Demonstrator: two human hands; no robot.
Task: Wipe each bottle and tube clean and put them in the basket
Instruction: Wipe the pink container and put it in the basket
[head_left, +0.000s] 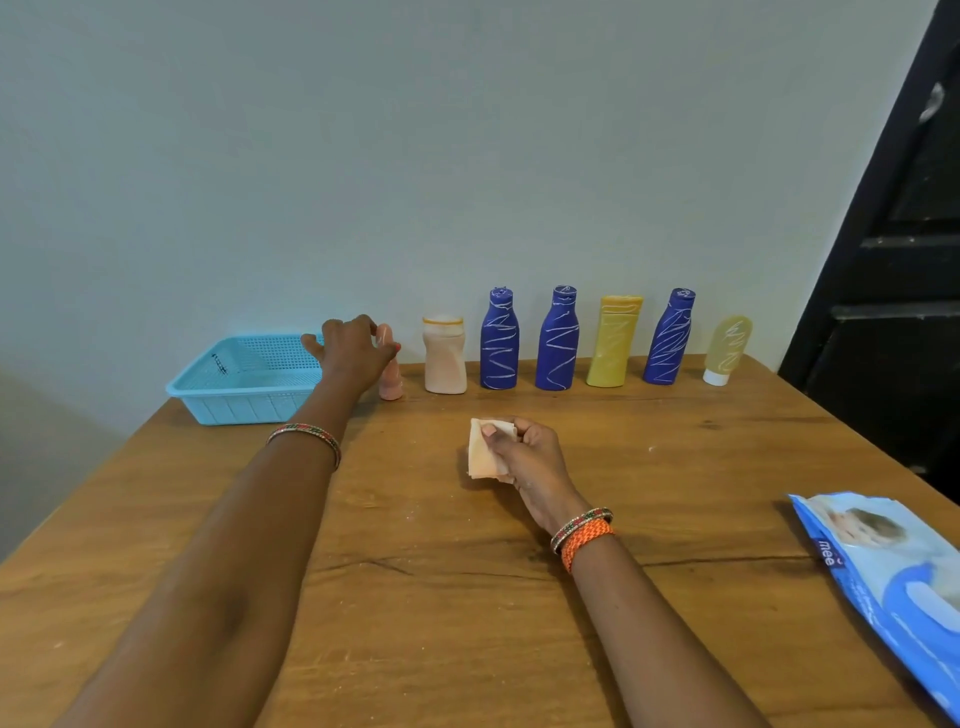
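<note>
A row of marked containers stands along the wall: a small pink tube (390, 376), a peach bottle (444, 358), three blue bottles (500, 348) (558, 348) (669, 345), a yellow bottle (613, 345) and a pale yellow tube (726, 345) on its white cap. White streaks cover the blue and yellow ones. My left hand (353, 353) reaches out to the pink tube, its thumb and fingers curled round the tube's upper part. My right hand (524, 454) pinches a folded beige wipe (480, 452) just above the table's middle. The light blue basket (244, 402) stands at the far left, with nothing visible inside.
A blue pack of wet wipes (893, 577) lies at the table's right edge. The wooden table (441, 597) ends at the wall behind the bottles. A dark door (893, 291) stands at the right.
</note>
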